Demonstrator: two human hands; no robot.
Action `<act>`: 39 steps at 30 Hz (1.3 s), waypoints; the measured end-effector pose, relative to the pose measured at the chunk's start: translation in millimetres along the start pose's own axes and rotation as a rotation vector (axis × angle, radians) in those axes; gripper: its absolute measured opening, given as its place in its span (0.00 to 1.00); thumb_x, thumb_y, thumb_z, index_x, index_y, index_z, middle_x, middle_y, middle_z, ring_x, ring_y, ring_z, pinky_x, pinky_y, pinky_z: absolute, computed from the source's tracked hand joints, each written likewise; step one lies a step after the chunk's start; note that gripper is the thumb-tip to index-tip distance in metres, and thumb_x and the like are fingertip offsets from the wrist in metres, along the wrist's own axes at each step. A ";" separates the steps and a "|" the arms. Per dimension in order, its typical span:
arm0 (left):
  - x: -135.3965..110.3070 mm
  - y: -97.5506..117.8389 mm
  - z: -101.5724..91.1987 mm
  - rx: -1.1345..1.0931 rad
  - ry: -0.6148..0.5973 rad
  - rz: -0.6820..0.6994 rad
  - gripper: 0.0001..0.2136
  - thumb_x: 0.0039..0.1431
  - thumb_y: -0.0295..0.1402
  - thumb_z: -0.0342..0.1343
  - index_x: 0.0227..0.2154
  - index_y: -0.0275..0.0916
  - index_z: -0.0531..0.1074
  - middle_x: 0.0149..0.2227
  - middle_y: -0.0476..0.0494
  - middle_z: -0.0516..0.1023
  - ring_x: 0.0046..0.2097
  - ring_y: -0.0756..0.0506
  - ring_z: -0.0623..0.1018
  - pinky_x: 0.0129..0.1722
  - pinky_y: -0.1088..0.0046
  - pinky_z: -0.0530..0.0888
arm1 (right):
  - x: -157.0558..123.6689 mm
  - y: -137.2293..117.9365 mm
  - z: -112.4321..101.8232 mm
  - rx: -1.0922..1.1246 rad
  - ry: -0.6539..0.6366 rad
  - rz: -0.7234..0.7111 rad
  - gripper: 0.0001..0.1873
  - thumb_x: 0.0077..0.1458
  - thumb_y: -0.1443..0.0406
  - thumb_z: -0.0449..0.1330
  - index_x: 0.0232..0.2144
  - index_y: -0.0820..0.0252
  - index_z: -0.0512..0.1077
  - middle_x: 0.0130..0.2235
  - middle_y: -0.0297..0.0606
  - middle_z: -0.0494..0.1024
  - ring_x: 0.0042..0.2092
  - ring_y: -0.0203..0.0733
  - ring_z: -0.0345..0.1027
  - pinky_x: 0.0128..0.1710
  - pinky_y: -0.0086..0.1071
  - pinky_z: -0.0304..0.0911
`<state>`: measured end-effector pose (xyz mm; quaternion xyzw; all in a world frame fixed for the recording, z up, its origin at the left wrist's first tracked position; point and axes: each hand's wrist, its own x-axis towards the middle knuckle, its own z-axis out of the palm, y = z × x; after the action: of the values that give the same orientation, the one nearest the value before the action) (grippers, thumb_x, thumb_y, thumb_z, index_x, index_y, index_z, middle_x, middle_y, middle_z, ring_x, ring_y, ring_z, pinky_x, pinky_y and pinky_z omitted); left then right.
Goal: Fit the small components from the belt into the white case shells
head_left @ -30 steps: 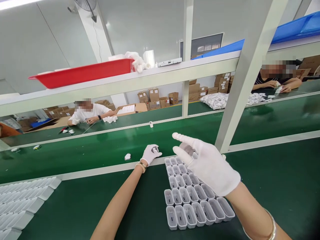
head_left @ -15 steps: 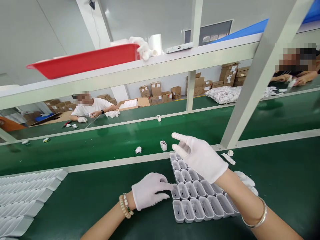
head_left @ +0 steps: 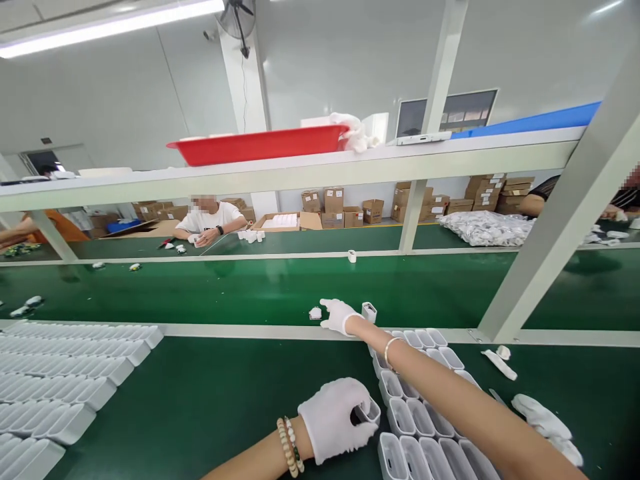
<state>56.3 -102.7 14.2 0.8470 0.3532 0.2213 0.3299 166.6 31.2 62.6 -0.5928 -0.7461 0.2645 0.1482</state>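
My left hand [head_left: 337, 421], in a white glove, has its thumb and fingers closed round one white plastic case [head_left: 371, 412] at the left side of the rows. These open-topped cases [head_left: 419, 415] stand in several rows on the green table. My right hand [head_left: 340, 316], gloved too, is stretched out over the green belt, its fingers apart and nothing visible between them. Just left of its fingertips lies a small white part [head_left: 315, 313]. A white case with something dark in its top [head_left: 369, 312] stands on the belt beside my right wrist.
More white housings [head_left: 65, 380] are lined up at the left. Crumpled white gloves [head_left: 543, 417] and a white strip [head_left: 499, 365] lie at the right. A slanted post [head_left: 550, 193] and a shelf with a red tray [head_left: 260, 148] cross the view. Co-workers [head_left: 213, 217] sit beyond the belt.
My right hand has reached forward from above the rows to the belt. My left hand has closed on a case at the rows' edge. The view has tilted up.
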 end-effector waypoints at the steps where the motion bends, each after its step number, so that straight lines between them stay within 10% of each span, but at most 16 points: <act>1: -0.1 -0.3 -2.7 -0.079 0.041 -0.040 0.09 0.49 0.28 0.63 0.23 0.39 0.66 0.34 0.48 0.78 0.37 0.46 0.77 0.39 0.71 0.71 | 5.3 -1.4 3.0 0.028 0.001 -0.004 0.17 0.62 0.62 0.60 0.52 0.60 0.69 0.54 0.44 0.72 0.51 0.48 0.70 0.49 0.47 0.69; 11: 5.8 19.3 -58.5 -1.043 0.298 -0.045 0.23 0.44 0.36 0.71 0.39 0.41 0.64 0.26 0.54 0.74 0.25 0.51 0.72 0.30 0.71 0.68 | -10.3 14.9 -10.5 0.449 0.050 0.010 0.11 0.61 0.64 0.61 0.44 0.64 0.71 0.37 0.36 0.78 0.34 0.38 0.74 0.35 0.36 0.73; 17: -8.0 31.1 -94.0 -1.011 0.206 -0.040 0.24 0.41 0.45 0.73 0.34 0.34 0.73 0.27 0.46 0.77 0.25 0.51 0.72 0.26 0.75 0.67 | -99.8 15.0 -53.1 0.700 0.088 -0.164 0.25 0.48 0.59 0.69 0.46 0.62 0.67 0.41 0.44 0.81 0.38 0.44 0.77 0.38 0.40 0.75; 23: -22.5 47.0 -96.7 -1.018 0.060 0.078 0.21 0.56 0.49 0.62 0.44 0.36 0.72 0.26 0.45 0.78 0.23 0.48 0.76 0.18 0.79 0.69 | -190.7 -13.7 -50.1 0.669 0.234 -0.306 0.20 0.48 0.66 0.67 0.46 0.53 0.75 0.34 0.33 0.82 0.37 0.42 0.77 0.44 0.39 0.74; 33: -29.6 62.5 -96.9 -1.002 0.066 0.060 0.19 0.55 0.45 0.65 0.41 0.38 0.68 0.28 0.47 0.78 0.26 0.50 0.77 0.21 0.82 0.72 | -205.8 -25.9 -46.3 0.536 0.509 -0.584 0.27 0.48 0.74 0.65 0.48 0.41 0.73 0.31 0.25 0.80 0.31 0.34 0.75 0.34 0.25 0.74; 39: -28.7 63.6 -91.8 -1.030 0.068 0.055 0.21 0.52 0.46 0.66 0.39 0.37 0.68 0.27 0.47 0.78 0.26 0.51 0.77 0.21 0.82 0.71 | -210.3 -27.3 -40.3 0.513 0.404 -0.511 0.24 0.51 0.73 0.63 0.48 0.43 0.74 0.33 0.28 0.80 0.33 0.38 0.77 0.35 0.28 0.75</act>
<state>10.6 -120.9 118.5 0.5758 0.1865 0.4028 0.6866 219.4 -166.8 130.5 -0.3721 -0.7351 0.2750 0.4955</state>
